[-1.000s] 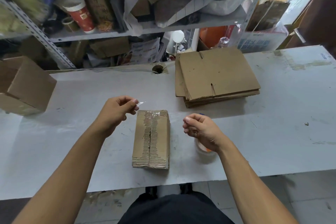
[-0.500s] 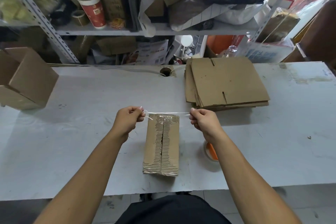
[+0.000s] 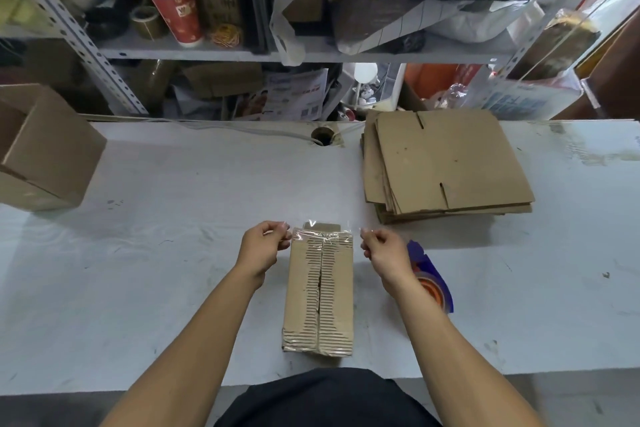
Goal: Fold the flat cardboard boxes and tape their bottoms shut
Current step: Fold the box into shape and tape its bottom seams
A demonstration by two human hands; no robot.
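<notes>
A small folded cardboard box (image 3: pixel 320 291) stands bottom-up on the white table (image 3: pixel 173 253) in front of me, its two flaps meeting along a middle seam. A strip of clear tape (image 3: pixel 322 234) is stretched across the box's far edge. My left hand (image 3: pixel 265 250) pinches the strip's left end and my right hand (image 3: pixel 382 251) pinches its right end, one on each side of the box. A blue tape dispenser (image 3: pixel 431 279) with an orange-cored roll lies on the table just behind my right wrist.
A stack of flat cardboard boxes (image 3: pixel 446 163) lies at the back right. A folded box (image 3: pixel 45 149) sits at the left edge. A cluttered metal shelf (image 3: pixel 242 52) rises behind the table, and a cable hole (image 3: pixel 322 136) is in its back edge.
My hands drew apart with a strip of tape stretched between them, then lowered it over the far end of the box. The dispenser is now visible behind my right wrist.
</notes>
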